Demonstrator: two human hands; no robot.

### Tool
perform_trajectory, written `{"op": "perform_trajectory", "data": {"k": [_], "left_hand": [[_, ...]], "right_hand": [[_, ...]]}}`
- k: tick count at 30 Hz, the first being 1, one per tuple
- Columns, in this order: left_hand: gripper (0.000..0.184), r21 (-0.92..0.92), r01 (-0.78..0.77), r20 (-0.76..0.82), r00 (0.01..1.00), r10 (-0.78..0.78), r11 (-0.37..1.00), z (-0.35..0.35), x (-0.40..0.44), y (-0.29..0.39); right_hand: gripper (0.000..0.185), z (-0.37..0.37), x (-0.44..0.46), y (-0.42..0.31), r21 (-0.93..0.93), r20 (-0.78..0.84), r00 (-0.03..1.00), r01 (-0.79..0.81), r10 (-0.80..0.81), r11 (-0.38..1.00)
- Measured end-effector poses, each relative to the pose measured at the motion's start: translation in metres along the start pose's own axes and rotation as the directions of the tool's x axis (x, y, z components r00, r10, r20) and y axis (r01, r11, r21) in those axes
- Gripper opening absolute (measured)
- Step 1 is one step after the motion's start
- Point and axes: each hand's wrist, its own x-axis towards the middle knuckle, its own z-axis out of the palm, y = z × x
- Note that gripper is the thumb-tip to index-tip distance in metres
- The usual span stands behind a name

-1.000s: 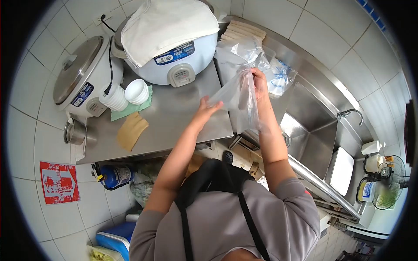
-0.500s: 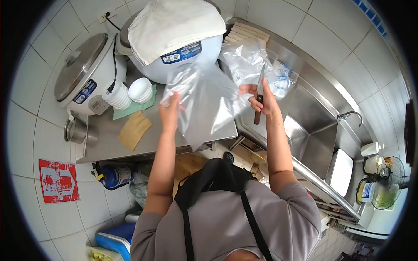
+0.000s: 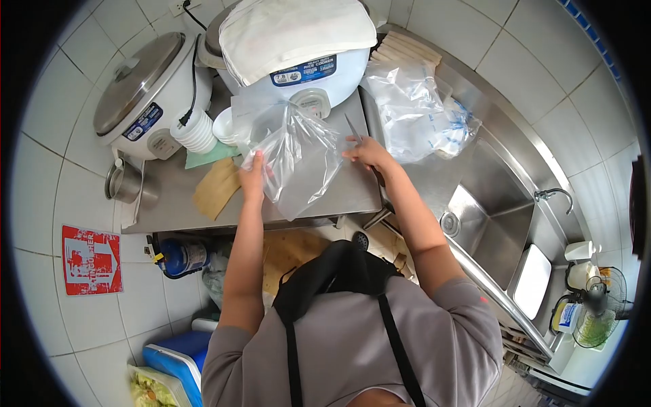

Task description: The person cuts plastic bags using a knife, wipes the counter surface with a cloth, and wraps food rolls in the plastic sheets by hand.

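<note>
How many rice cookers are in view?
2. The left cooker is behind the stacked white cups, with a metal lid; the second cooker is to its right, beyond the clear bag, with a white cloth over its top.

So your bag [image 3: 298,166] is clear with bright white glare streaks, and your knife [image 3: 378,178] is silvery at one end, dark brown at the other. Surface [image 3: 356,186]? Dull silver-grey. You've got a plain tan cloth [image 3: 215,190], a mint green cloth [image 3: 205,158], white bowls [image 3: 196,136] and a blue label [image 3: 304,70] with white lettering. Your shirt [image 3: 400,346] is solid grey (that wall sign [image 3: 93,261] is red and white, pretty blotchy tbh).
</note>
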Motion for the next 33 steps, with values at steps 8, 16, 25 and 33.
{"op": "perform_trajectory", "data": {"k": [8, 16, 25, 33], "left_hand": [[0.030, 0.107, -0.132, -0.143, 0.979, 0.147, 0.985, -0.021, 0.013, -0.008], [0.033, 0.255, -0.172, -0.155, 0.964, 0.216, 0.951, -0.019, 0.019, -0.015], [0.039, 0.488, -0.399, -0.216, 0.807, 0.550, 0.776, -0.016, 0.021, -0.011], [0.036, 0.580, -0.732, 0.462, 0.658, 0.595, 0.358, 0.065, -0.072, 0.028]], "right_hand": [[0.026, -0.008, 0.017, 0.010, 0.076, 0.045, 0.998, 0.037, -0.041, 0.996], [0.034, 0.004, 0.026, 0.020, 0.078, 0.039, 0.999, 0.026, -0.029, 0.997], [0.028, 0.023, 0.038, 0.013, -0.352, -0.133, 0.982, 0.081, -0.136, 0.933], [0.021, 0.031, 0.038, 0.026, -0.495, -0.226, 0.958, 0.045, -0.178, 0.868]]}}
